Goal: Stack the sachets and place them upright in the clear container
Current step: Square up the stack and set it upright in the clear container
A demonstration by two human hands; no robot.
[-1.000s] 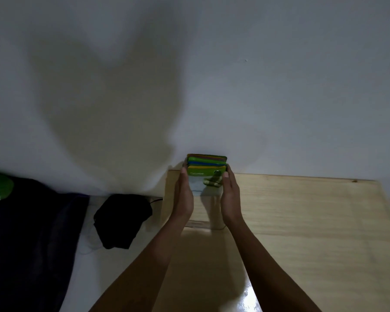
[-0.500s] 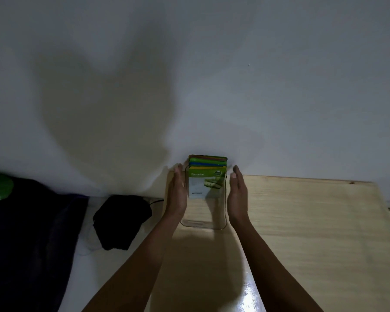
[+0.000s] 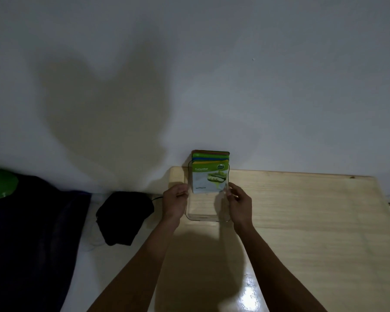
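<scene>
I am watching both forearms reaching forward over the table, roughly parallel, with the hands flanking the clear container. The left hand is sitting at the container's left wall, fingers loosely curled inward, their tips at the wall; the right hand is doing the same at the right wall, fingertips bent toward the clear plastic. I cannot tell whether either hand is actually gripping the wall or only resting against it, since the wall is transparent and the light is dim. Neither hand is holding the sachets.

The stack of sachets is standing upright inside the container at its far end, close to the wall of the room. The flat faces are pointing toward me, and the front one is showing a green band with the word "Cucumber" above a white panel. The long axis is running vertically, and the coloured top edges of the sachets behind are stepping up in yellow, green, blue and brown above the front one. The container's long axis is running away from me.

The table is pale wood with a glossy patch catching light near me. A plain white wall is rising behind it, carrying a broad shadow on the left. Left of the table, a black bundle is lying on a white surface, beside dark cloth and a green object.
</scene>
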